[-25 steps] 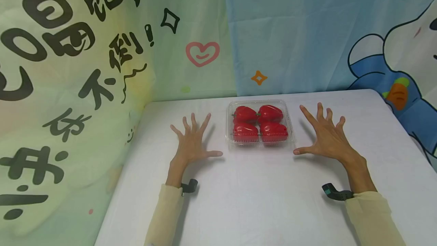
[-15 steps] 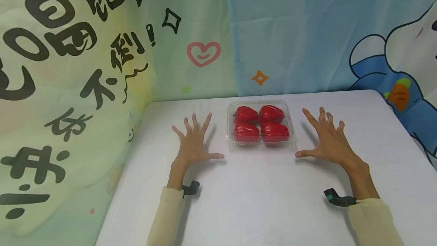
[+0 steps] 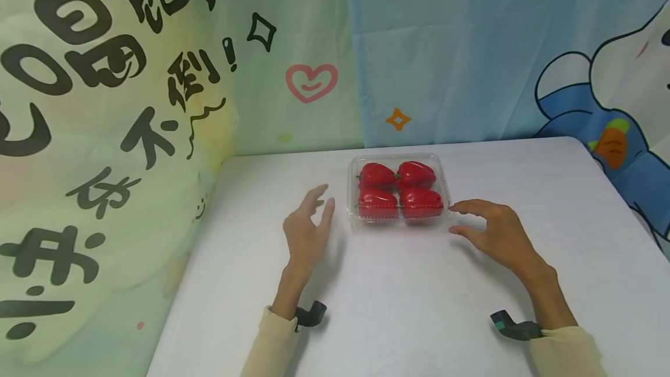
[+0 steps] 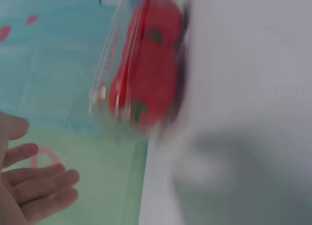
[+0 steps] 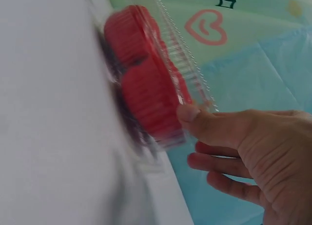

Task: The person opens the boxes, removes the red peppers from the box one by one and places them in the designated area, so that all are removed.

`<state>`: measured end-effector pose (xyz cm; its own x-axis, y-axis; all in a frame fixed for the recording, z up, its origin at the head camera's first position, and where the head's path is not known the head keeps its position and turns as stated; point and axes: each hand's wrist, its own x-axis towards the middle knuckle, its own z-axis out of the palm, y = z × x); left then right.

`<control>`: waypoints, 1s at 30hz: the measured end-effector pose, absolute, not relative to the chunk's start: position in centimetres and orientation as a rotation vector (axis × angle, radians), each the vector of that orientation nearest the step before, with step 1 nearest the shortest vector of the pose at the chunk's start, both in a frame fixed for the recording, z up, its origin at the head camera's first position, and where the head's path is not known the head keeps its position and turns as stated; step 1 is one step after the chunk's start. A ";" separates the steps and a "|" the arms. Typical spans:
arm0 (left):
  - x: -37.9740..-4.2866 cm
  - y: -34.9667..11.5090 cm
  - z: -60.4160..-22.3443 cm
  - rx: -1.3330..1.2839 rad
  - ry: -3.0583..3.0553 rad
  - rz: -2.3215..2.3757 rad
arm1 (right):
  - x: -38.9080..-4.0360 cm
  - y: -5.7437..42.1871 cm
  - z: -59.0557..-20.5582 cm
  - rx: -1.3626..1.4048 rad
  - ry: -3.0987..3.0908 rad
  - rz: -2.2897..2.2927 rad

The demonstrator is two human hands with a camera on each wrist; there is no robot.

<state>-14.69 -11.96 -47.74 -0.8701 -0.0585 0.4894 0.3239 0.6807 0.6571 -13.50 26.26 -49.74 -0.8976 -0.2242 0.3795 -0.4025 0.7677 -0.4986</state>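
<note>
Several red bell peppers (image 3: 377, 202) with green stems sit in two rows in a clear plastic clamshell box (image 3: 398, 157) near the table's far edge. My left hand (image 3: 305, 237) is left of the box, apart from it, fingers bent loosely and nothing in them. At the box's lower right corner is my right hand (image 3: 502, 237), thumb and fingers apart with a gap between; whether the index fingertip touches the box I cannot tell. The right wrist view shows the right hand (image 5: 263, 147) close to the blurred box, and the left wrist view shows the left fingers (image 4: 46, 186) beside it.
A white cloth (image 3: 392, 307) covers the table. Behind it hangs a printed curtain (image 3: 445, 45), and another printed sheet (image 3: 104, 191) runs along the left side. Each wrist bears a dark camera mount, on the left (image 3: 311, 313) and right (image 3: 515, 327).
Both hands had fingers spread wide; now the fingers are drawn in and bent. The left hand has turned and shifted right. The right fingers have come down toward the box corner. The box stays put.
</note>
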 end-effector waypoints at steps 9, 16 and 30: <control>-11.1 -4.3 -50.0 -0.343 -2.316 -2.008 | -13.5 25.5 -50.2 0.465 -2.635 0.804; -9.1 2.3 -52.8 -0.314 -2.275 -2.570 | -13.6 25.4 -49.6 0.508 -2.599 0.759; -12.5 9.7 -53.4 0.224 -1.937 -2.619 | -14.2 25.2 -51.4 0.591 -2.466 0.678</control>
<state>-12.54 9.65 -53.43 -0.9830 0.0180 -0.1828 -0.1801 -0.2912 0.9396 -14.15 25.23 -51.45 -0.7749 -0.2675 0.5727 -0.5228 0.7806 -0.3427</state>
